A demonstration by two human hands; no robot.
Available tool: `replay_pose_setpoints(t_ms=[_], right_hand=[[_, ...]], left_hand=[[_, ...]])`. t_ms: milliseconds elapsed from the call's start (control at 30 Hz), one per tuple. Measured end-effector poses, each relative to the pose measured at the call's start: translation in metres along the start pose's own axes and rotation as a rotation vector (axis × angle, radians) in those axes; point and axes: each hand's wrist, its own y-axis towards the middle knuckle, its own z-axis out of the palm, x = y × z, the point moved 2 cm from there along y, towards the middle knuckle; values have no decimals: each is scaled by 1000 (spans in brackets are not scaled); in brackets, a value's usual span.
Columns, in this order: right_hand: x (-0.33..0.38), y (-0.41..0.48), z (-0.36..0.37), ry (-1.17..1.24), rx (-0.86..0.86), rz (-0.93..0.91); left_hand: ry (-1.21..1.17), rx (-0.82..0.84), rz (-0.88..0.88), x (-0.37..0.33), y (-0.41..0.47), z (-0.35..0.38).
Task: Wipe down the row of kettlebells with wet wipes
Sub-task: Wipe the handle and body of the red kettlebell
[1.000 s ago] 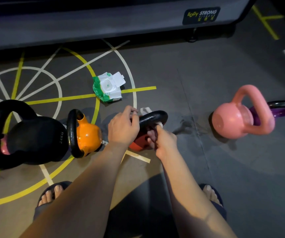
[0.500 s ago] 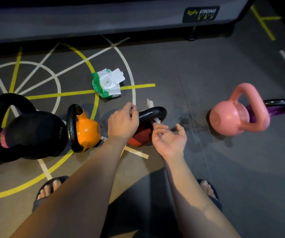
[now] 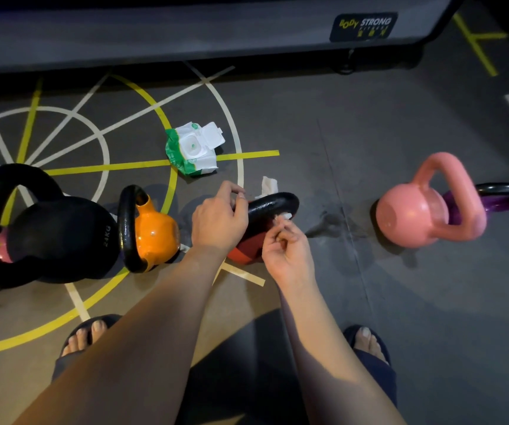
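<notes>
- Dark grey gym floor (image 3: 369, 286) crossed with yellow and white painted lines.
- At centre, red kettlebell with black iron handle (image 3: 273, 204), leaning over.
- Gripped at the handle's left end by left hand (image 3: 219, 222), probably to steady it.
- Pinched in right hand (image 3: 287, 246): white wet wipe (image 3: 269, 186), looped round the bar, loose end on the far side, likely for rubbing the handle.
- Left: large black 24KG kettlebell (image 3: 57, 237) and orange kettlebell (image 3: 155, 234); right, well apart: pink kettlebell (image 3: 416, 216).
- Farther off, green-and-white wipe pack (image 3: 193, 148), lid open, handy for fresh wipes.
</notes>
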Motion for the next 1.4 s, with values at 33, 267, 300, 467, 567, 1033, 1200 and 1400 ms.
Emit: replay_pose_setpoints(t_ms=[33,267,300,467,567,1033,1200,1400], right_hand=[[0,-1,-3,-99,5,-18],[-7,-4,4,-417,-176,-210],[-9,-5,8,-314,-194,-160],[-6,5,19,45,-375,-58],[-7,8,16,-33,-423,5],[-1,-3,17,188,-191,-53],[-11,-7,13,-94,-139,-133],[-8,-12,10,-533,-255,-319]], left_hand=[[0,-1,-2,1,0,1],[-20,-3,-14,1,1,2],[-19,-2,-10,1,1,2],[-10,-6,-3,-1,0,0],[-10,-8,-8,-1,0,0],[26,64,-23,-2,2,-2],[20,141,-43,-1,3,-2],[33,221,-74,-3,5,-4]])
